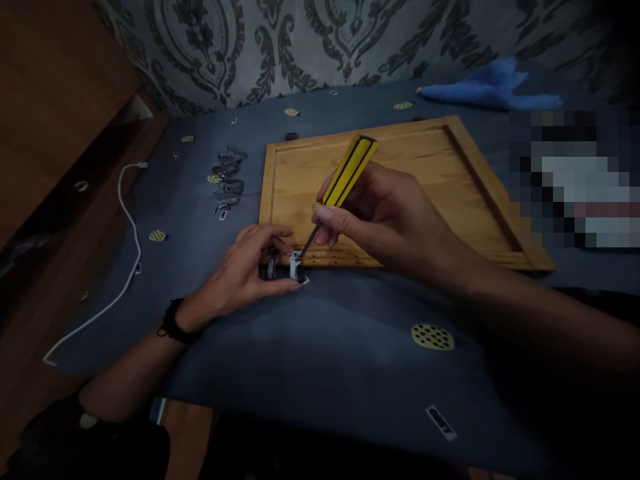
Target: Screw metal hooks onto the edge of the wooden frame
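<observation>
My right hand [375, 210] is closed round a screwdriver [350, 170] with a yellow and black handle. Its thin shaft slants down to the left, and the tip meets a small metal hinge [294, 265]. This hinge sits on the near edge of a framed wooden panel [360, 150], close to its left corner. With thumb and fingers on either side, my left hand [245, 263] steadies the hinge. Another shiny metal part shows inside that grip. Small dark holes run along the panel's near edge to the right of the hinge.
Several loose metal hinges [229, 177] lie left of the panel on the dark blue cloth [320, 333]. A white cable [131, 227] curves farther left, beside wooden furniture [55, 100]. At the back right lies a blue plastic bag [490, 87]; a blurred-out object [580, 183] is below it.
</observation>
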`<state>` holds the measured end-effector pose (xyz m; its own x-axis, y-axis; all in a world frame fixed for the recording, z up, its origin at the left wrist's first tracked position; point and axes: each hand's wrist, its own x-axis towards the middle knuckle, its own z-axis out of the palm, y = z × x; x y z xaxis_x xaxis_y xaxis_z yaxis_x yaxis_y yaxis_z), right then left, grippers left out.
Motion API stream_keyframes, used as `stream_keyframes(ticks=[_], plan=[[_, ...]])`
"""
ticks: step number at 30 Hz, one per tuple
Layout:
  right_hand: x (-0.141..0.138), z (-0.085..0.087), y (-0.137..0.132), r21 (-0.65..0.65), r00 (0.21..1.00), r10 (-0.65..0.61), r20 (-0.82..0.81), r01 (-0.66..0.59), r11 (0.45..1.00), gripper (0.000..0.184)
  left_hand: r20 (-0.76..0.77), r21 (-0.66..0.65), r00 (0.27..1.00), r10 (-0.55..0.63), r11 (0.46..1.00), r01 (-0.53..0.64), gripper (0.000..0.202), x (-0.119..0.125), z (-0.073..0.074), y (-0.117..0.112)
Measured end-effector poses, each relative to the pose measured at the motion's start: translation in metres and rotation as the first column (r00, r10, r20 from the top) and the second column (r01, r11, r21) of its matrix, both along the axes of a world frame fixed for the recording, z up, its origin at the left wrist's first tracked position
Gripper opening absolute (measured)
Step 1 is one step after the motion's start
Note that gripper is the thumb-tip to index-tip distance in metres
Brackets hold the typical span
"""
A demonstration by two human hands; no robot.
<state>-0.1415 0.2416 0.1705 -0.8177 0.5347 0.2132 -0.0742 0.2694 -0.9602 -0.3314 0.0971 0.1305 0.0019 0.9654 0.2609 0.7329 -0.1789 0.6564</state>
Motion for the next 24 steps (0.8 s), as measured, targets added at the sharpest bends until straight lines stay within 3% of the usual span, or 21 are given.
stream_keyframes(ticks=[8,19,24], plan=[[-0.0007,-0.0014,-0.0023,0.04,1.0,0.006,-0.001,-0.006,0.999,0.026,0.012,-0.008,1.0,0.002,1.0,-0.002,0.063,0.0002,-0.001,-0.0001],[-0.0029,-0.0072,-0.0061,0.023,0.982,0.068,-0.178,-0.065,0.998,0.018,0.053,-0.028,0.999,-0.001,1.0,0.002,0.063,0.0001,-0.0012,0.0],[-0.0027,-0.0071,-0.007,0.047,0.984,0.068,-0.167,-0.061,0.997,0.013,-0.014,0.012,1.0,-0.002,1.0,0.002,0.061,-0.0002,-0.0012,0.0003]])
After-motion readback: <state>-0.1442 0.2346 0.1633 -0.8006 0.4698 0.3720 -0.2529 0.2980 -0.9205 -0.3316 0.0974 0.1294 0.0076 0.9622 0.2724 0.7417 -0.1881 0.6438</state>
